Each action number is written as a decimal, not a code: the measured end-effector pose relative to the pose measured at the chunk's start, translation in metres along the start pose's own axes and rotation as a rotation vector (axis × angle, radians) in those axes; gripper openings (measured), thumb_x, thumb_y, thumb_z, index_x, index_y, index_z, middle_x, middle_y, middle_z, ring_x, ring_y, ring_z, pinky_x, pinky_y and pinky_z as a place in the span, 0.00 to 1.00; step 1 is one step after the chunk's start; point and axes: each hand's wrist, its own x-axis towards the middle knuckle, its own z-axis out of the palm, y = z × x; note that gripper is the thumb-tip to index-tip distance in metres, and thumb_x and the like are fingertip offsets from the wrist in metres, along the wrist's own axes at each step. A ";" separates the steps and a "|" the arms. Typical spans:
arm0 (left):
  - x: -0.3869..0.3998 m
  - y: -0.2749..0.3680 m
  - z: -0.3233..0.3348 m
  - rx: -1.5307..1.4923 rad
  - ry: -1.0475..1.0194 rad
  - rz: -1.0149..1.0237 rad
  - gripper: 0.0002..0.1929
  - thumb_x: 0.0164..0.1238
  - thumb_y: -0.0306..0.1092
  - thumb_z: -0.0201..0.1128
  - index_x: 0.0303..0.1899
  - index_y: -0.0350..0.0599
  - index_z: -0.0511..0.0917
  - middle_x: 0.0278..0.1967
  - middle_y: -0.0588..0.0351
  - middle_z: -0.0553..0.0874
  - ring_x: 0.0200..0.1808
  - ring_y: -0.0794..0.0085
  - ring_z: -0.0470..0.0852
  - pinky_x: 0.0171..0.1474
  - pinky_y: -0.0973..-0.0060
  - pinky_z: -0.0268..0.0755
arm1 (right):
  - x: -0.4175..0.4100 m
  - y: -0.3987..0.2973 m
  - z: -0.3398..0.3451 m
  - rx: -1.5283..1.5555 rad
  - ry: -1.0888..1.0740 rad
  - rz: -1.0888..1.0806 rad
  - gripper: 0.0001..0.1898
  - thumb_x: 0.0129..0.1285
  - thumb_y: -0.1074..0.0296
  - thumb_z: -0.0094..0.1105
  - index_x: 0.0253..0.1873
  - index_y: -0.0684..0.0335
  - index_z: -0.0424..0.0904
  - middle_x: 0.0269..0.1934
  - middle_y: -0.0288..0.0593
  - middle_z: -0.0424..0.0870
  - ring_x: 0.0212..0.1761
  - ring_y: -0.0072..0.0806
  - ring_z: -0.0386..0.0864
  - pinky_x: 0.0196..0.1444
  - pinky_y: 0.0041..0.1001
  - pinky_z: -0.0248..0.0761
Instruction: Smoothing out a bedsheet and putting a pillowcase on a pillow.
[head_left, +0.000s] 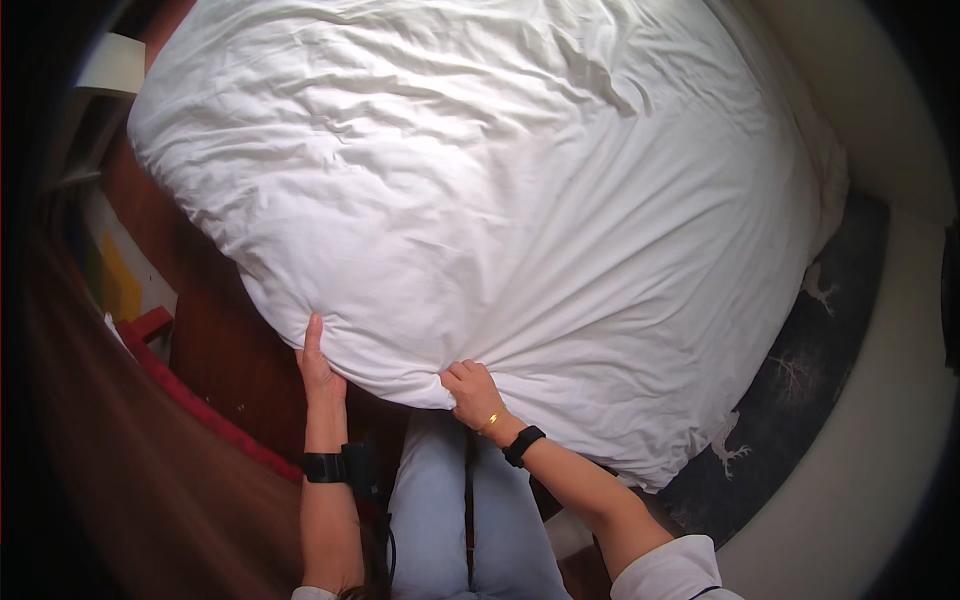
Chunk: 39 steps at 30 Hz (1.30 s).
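Note:
A large white duvet (420, 195), creased all over, spreads before me with its near edge hanging above my legs. My left hand (321, 367) grips that edge at the left, thumb on top and the fingers hidden beneath the cloth. Near the middle of the same edge, my right hand (472, 390) is closed on a bunch of the fabric, and folds fan out from it up and to the right. The right wrist bears a gold-coloured bracelet and a black band; a black strap with a small device sits on the left forearm.
A dark bed headboard or panel with pale deer and tree designs (795, 375) curves along the right beside a pale wall (885, 420). At left are a brown curtain (112, 450), a red-edged object (202, 405), a white furniture piece (112, 64) and reddish-brown wooden floor (217, 337).

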 end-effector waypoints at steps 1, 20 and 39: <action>-0.005 0.004 -0.012 0.025 0.024 0.047 0.27 0.58 0.32 0.62 0.58 0.36 0.63 0.53 0.51 0.73 0.52 0.66 0.72 0.56 0.70 0.64 | 0.000 0.002 0.005 0.004 -0.002 0.000 0.17 0.33 0.78 0.56 0.35 0.61 0.71 0.32 0.42 0.71 0.37 0.38 0.69 0.38 0.32 0.63; 0.019 -0.063 0.133 1.710 -0.755 1.073 0.35 0.54 0.49 0.60 0.64 0.57 0.57 0.67 0.51 0.51 0.69 0.54 0.45 0.66 0.53 0.36 | 0.010 0.242 -0.126 -0.460 0.676 0.763 0.34 0.61 0.51 0.48 0.68 0.55 0.49 0.69 0.49 0.44 0.71 0.43 0.40 0.66 0.47 0.33; 0.103 -0.031 0.159 1.931 -0.392 1.110 0.34 0.61 0.45 0.55 0.65 0.44 0.52 0.67 0.48 0.50 0.69 0.54 0.44 0.64 0.48 0.37 | 0.182 0.055 -0.009 -0.050 0.103 -0.200 0.22 0.51 0.61 0.55 0.52 0.61 0.72 0.61 0.45 0.63 0.67 0.40 0.54 0.68 0.41 0.40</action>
